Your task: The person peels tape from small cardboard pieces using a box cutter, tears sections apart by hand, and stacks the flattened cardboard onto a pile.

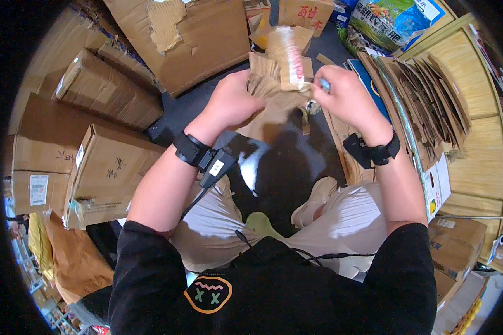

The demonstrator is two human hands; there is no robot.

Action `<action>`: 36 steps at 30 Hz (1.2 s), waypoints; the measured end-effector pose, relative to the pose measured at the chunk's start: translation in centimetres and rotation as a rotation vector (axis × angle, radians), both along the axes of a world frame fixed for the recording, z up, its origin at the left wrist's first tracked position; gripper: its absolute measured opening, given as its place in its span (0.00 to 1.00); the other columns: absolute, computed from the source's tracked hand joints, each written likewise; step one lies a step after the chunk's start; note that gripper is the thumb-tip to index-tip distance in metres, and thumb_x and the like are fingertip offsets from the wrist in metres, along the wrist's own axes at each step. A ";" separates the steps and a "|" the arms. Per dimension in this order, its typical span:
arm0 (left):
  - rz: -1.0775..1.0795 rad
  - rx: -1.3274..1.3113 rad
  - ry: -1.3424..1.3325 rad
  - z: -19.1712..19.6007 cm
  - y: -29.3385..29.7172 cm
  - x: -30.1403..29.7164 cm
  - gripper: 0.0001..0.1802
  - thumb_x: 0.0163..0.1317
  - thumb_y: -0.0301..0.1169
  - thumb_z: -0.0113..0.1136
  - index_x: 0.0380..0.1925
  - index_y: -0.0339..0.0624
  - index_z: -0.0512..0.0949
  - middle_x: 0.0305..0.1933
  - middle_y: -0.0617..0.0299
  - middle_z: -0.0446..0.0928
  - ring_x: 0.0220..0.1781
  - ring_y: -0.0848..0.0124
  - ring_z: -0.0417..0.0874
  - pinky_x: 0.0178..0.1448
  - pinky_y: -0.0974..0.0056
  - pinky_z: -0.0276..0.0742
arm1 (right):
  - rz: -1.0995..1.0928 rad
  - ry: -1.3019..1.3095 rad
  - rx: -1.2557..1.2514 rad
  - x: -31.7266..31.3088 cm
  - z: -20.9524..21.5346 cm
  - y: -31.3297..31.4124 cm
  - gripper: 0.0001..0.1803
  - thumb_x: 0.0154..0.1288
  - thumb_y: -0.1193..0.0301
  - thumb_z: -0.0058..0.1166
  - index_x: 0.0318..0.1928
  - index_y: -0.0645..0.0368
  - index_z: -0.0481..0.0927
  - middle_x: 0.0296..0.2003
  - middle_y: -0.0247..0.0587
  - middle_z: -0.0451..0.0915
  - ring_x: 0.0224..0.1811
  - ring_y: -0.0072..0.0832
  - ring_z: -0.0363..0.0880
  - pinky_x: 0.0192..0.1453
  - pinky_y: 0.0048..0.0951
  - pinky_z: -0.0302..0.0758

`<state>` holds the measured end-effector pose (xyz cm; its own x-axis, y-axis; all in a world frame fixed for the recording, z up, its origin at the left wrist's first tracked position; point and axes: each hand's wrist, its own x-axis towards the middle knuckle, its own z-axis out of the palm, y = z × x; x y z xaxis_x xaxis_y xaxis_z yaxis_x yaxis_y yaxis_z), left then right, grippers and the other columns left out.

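In front of me is a torn, crumpled piece of brown cardboard (271,92), with a whitish strip of tape (292,53) bearing red print along its upper part. My left hand (235,100) is closed on the cardboard's left edge. At the right side of the tape, my right hand (341,95) is closed round a small tool (324,85) with a blue end. A thin part of that tool seems to reach toward the tape, but its kind is too small to make out. Both wrists wear black bands with small devices.
Brown cartons (109,167) are stacked at my left, and a large carton (195,44) stands beyond. Flattened cardboard sheets (425,95) lean at the right by a pale wooden panel (480,151). A colourful printed bag (394,25) lies at the far right. The dark floor is glossy.
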<state>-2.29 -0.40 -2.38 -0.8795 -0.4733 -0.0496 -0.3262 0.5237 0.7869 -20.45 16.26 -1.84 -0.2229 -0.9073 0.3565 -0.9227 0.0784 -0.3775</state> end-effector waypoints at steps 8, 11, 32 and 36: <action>-0.060 0.084 -0.134 -2.7 -2.1 0.5 0.24 0.48 0.24 0.66 0.49 0.38 0.77 0.43 0.60 0.83 0.46 0.69 0.82 0.55 0.63 0.75 | -0.224 -0.209 -0.064 -3.7 1.6 1.8 0.08 0.57 0.69 0.57 0.32 0.61 0.77 0.26 0.47 0.79 0.28 0.37 0.82 0.33 0.35 0.76; -0.008 0.263 -0.053 -3.2 -2.4 0.4 0.32 0.49 0.23 0.67 0.57 0.41 0.71 0.49 0.57 0.81 0.49 0.67 0.81 0.57 0.63 0.75 | -0.117 -0.626 -0.005 -2.3 1.4 1.3 0.08 0.59 0.71 0.57 0.37 0.61 0.77 0.29 0.36 0.80 0.25 0.22 0.80 0.35 0.28 0.77; 0.043 0.522 -0.057 -1.6 -1.0 0.5 0.07 0.58 0.26 0.61 0.36 0.38 0.82 0.38 0.62 0.80 0.38 0.77 0.79 0.42 0.74 0.73 | -0.216 -0.510 -0.287 2.4 2.2 0.0 0.09 0.56 0.78 0.55 0.39 0.60 0.80 0.35 0.37 0.81 0.39 0.23 0.78 0.46 0.25 0.74; -0.066 0.627 -0.034 -4.1 -1.7 0.3 0.10 0.63 0.34 0.59 0.39 0.39 0.81 0.38 0.62 0.81 0.40 0.75 0.80 0.43 0.72 0.75 | 0.101 -0.174 -0.391 2.5 2.9 0.6 0.08 0.51 0.81 0.54 0.33 0.59 0.81 0.34 0.40 0.80 0.37 0.35 0.81 0.44 0.29 0.77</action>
